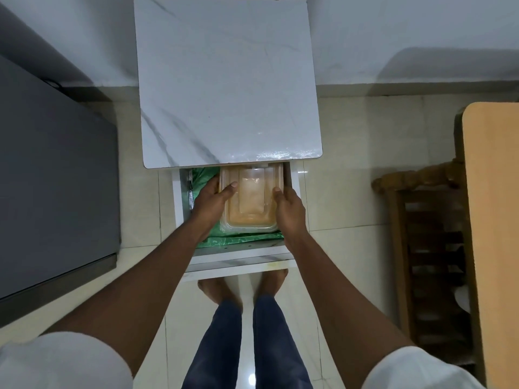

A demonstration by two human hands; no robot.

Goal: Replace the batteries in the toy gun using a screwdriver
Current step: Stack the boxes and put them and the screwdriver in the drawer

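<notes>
Plastic box (250, 202) gripped at both sides by left hand (214, 196) and right hand (289, 209), fingers clamped, in open drawer (179, 197) (contents unclear); fetching step judged underway, lift-out needed next.

Two hands — left hand (212, 195) and right hand (289, 209) — gripped one clear plastic container (250, 202); beneath that grip lay one green cloth (238, 239), inside one open drawer (177, 197) — under one marble-patterned tabletop (224, 80).
</notes>
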